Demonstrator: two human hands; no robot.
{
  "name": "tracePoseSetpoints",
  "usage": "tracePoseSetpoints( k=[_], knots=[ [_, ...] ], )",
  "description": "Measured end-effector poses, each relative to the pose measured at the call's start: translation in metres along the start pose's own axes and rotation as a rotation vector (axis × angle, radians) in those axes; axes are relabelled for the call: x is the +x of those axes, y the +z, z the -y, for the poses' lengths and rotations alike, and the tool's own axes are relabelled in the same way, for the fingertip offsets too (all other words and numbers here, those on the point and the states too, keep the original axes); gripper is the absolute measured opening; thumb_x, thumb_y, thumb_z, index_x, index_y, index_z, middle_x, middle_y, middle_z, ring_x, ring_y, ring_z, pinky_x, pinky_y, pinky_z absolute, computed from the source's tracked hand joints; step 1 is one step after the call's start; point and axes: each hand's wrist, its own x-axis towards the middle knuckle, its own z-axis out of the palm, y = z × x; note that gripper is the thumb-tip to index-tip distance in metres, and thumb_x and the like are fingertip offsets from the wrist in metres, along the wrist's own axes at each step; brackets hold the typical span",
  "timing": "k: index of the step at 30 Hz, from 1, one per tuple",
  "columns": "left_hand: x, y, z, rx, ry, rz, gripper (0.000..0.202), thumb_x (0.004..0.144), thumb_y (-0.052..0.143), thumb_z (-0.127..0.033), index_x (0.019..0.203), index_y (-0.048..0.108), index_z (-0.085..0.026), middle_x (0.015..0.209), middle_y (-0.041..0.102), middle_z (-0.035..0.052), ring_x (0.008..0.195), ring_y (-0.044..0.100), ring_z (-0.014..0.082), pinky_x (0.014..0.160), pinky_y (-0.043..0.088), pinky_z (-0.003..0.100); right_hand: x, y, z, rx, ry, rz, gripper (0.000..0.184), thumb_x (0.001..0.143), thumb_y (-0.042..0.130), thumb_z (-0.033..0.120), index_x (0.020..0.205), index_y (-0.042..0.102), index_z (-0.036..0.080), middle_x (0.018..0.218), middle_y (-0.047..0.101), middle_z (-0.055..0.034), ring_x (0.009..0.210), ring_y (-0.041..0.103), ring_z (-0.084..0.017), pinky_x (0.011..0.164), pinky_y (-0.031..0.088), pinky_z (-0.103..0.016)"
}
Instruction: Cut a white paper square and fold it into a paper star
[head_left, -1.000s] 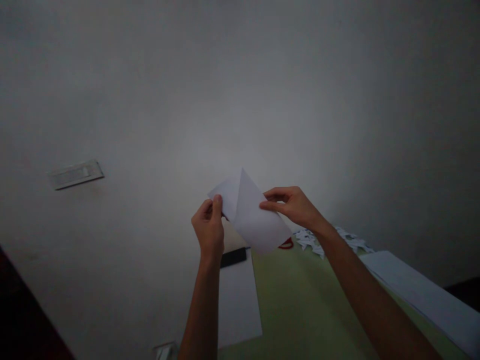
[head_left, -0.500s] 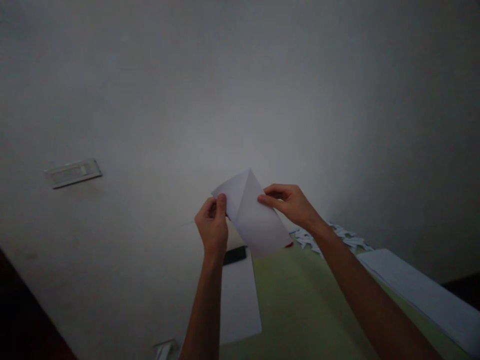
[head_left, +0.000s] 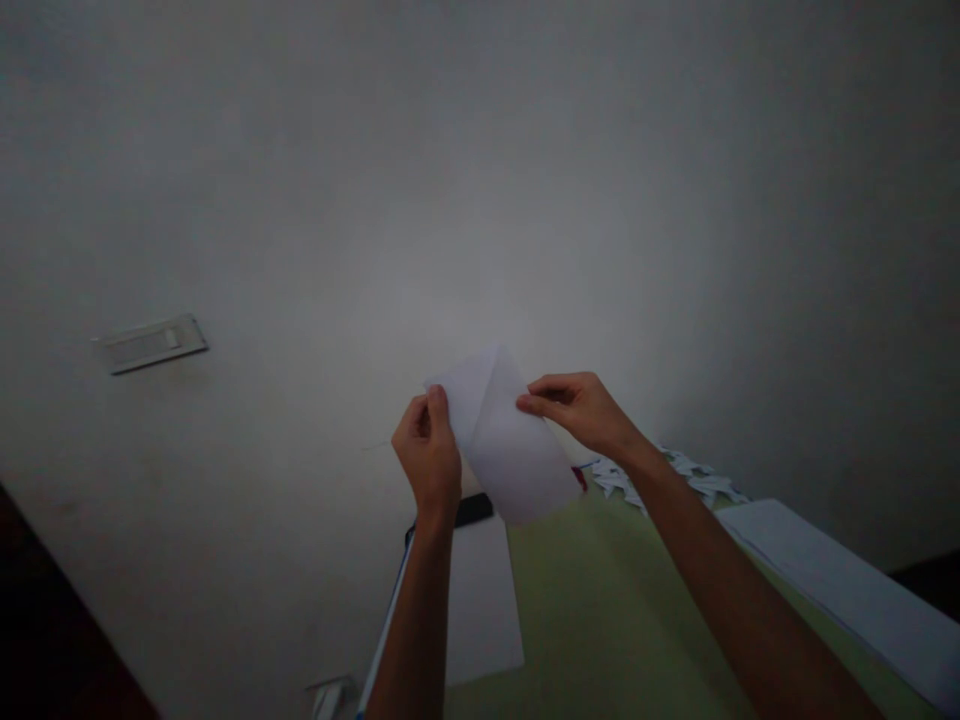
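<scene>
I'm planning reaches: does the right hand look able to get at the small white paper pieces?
Probably yes, if the right hand releases the folded paper: its forearm crosses in front of the small white paper pieces, but several look uncovered.

Dim grey light; wall (head_left: 480, 220) palest mid-frame, corners darker; fine detail soft

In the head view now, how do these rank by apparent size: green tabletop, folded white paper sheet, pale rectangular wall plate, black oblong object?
1. Green tabletop
2. Folded white paper sheet, though being held in front of the wall may enlarge it
3. Pale rectangular wall plate
4. Black oblong object, partly hidden
</scene>
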Motion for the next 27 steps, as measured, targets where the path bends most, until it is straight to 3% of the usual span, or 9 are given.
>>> tracePoseSetpoints(
  k=[4, 10, 16, 22, 27],
  knots=[
    [-0.002, 0.001, -0.006, 0.07, -0.004, -0.055, 0.035, 0.1, 0.061, -0.044, 0.075, 0.059, -0.019, 0.061, 0.039, -0.0059, 0.053, 0.034, 0.01, 0.049, 0.027, 0.023, -0.001, 0.002, 0.004, -0.031, -0.024, 0.029, 0.028, 0.083, 0.079, 0.046, 0.079, 0.079, 0.019, 0.079, 0.077, -0.0035, 0.074, 0.067, -0.017, 0.072, 0.052, -0.032],
    [-0.003, -0.002, -0.009, 0.195, 0.006, -0.019, 0.035, 0.102, 0.056, -0.045, 0.078, 0.056, -0.019, 0.054, 0.034, -0.0079, 0.047, 0.029, 0.0087, 0.045, 0.021, 0.022, 0.0, 0.004, 0.009, -0.074, -0.017, 0.046, 0.028, 0.083, 0.077, 0.046, 0.078, 0.078, 0.019, 0.079, 0.077, -0.0043, 0.073, 0.065, -0.017, 0.071, 0.052, -0.032],
    [-0.001, -0.004, -0.005, 0.169, -0.032, 0.011, 0.036, 0.101, 0.056, -0.049, 0.078, 0.054, -0.021, 0.053, 0.033, -0.0084, 0.045, 0.029, 0.0089, 0.044, 0.02, 0.021, 0.0, 0.006, 0.007, 0.013, 0.053, 0.072, 0.028, 0.081, 0.079, 0.046, 0.075, 0.076, 0.019, 0.076, 0.073, -0.003, 0.072, 0.064, -0.017, 0.07, 0.05, -0.032],
    [-0.006, -0.001, -0.005, 0.164, 0.068, 0.201, 0.03, 0.101, 0.058, -0.042, 0.08, 0.057, -0.021, 0.052, 0.036, -0.0083, 0.045, 0.032, 0.0095, 0.045, 0.021, 0.023, 0.002, 0.009, 0.007, 0.2, 0.05, -0.174, 0.03, 0.074, 0.085, 0.048, 0.082, 0.076, 0.02, 0.081, 0.072, -0.0019, 0.075, 0.064, -0.017, 0.072, 0.051, -0.031],
    [-0.008, 0.001, -0.005, 0.132, 0.083, 0.213, 0.028, 0.102, 0.056, -0.039, 0.08, 0.055, -0.021, 0.053, 0.036, -0.0084, 0.045, 0.032, 0.0096, 0.045, 0.023, 0.023, 0.004, 0.006, 0.011, 0.22, -0.003, -0.268, 0.026, 0.073, 0.087, 0.045, 0.079, 0.079, 0.021, 0.08, 0.074, -0.002, 0.076, 0.065, -0.018, 0.074, 0.053, -0.032]
  ],
)
